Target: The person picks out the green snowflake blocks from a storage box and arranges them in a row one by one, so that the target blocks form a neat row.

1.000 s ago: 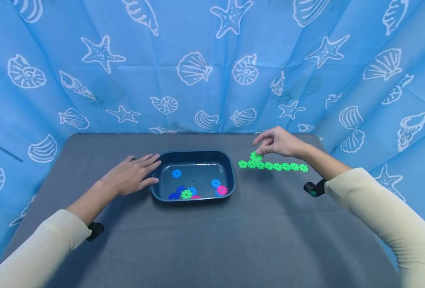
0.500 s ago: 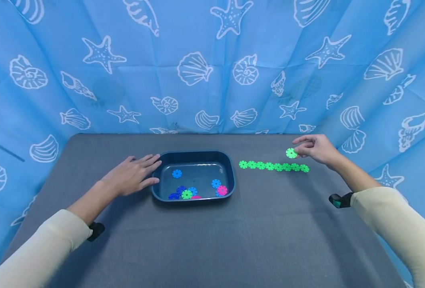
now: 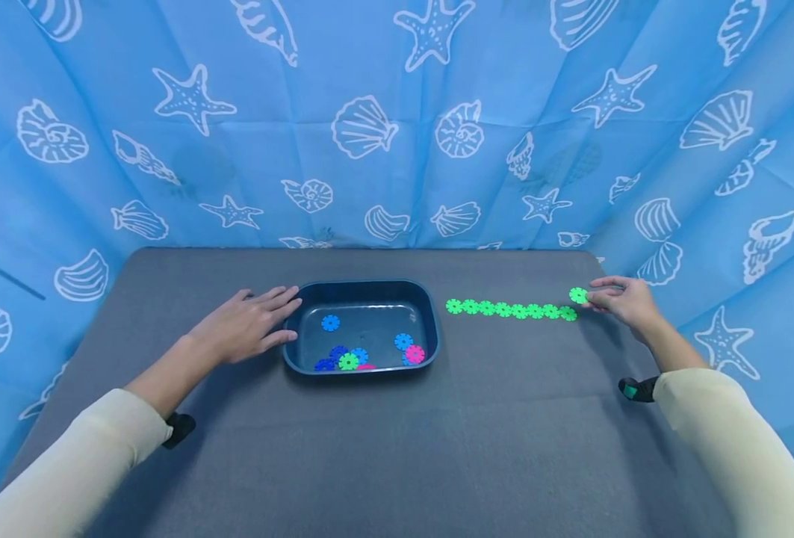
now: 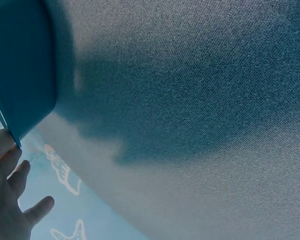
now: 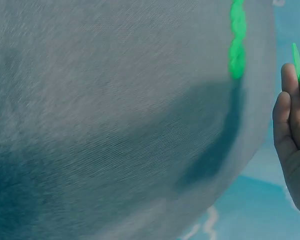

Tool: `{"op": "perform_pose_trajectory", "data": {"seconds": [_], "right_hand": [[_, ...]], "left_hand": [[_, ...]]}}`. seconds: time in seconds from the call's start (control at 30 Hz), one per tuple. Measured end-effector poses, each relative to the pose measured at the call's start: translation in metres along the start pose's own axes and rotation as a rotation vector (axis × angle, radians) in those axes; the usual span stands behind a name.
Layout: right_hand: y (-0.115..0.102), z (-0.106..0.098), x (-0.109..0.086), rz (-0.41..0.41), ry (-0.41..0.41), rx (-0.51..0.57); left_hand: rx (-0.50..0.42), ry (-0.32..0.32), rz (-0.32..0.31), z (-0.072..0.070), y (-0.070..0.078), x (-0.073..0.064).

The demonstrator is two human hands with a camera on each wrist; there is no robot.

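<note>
Between thumb and fingertips my right hand (image 3: 624, 300) pinches a green notched disc (image 3: 578, 295), held just above the right end of a row of green discs (image 3: 503, 309). In the right wrist view the pinched disc (image 5: 296, 61) shows edge-on, apart from the row (image 5: 237, 45). My left hand (image 3: 249, 326) has its fingers spread and rests on the left rim of a dark blue tray (image 3: 363, 372). Inside the tray lie several discs: light blue (image 3: 330, 323), dark blue (image 3: 325, 365), a green disc (image 3: 349, 362) and a pink disc (image 3: 414, 354).
A grey cloth-covered table (image 3: 437, 456) carries the tray and the row. Behind it hangs a blue curtain (image 3: 269, 119) with white shells and starfish. Black straps (image 3: 639, 389) sit around both wrists.
My right hand has moved right with the green disc, from above the row's left part to its right end, and has lowered slightly. The left hand and tray have stayed put.
</note>
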State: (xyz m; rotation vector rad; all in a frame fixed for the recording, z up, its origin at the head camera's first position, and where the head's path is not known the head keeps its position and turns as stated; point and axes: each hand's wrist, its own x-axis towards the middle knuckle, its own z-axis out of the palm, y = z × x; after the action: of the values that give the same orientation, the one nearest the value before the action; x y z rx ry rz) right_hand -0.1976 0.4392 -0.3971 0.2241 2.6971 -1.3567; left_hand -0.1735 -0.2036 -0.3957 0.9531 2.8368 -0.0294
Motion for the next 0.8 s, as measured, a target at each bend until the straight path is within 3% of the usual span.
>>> {"op": "perform_pose_trajectory", "data": {"seconds": [0.2, 0.33, 0.8], "right_hand": [[0.026, 0.0, 0.003, 0.056, 0.04, 0.064], [0.038, -0.002, 0.002, 0.104, 0.047, 0.034], [0.042, 0.0, 0.001, 0.106, 0.009, -0.046]], "left_hand": [[-0.006, 0.001, -0.002, 0.001, -0.001, 0.0], [-0.003, 0.014, 0.009, 0.001, 0.0, 0.002], [-0.022, 0.012, 0.013, 0.001, -0.001, -0.001]]}}
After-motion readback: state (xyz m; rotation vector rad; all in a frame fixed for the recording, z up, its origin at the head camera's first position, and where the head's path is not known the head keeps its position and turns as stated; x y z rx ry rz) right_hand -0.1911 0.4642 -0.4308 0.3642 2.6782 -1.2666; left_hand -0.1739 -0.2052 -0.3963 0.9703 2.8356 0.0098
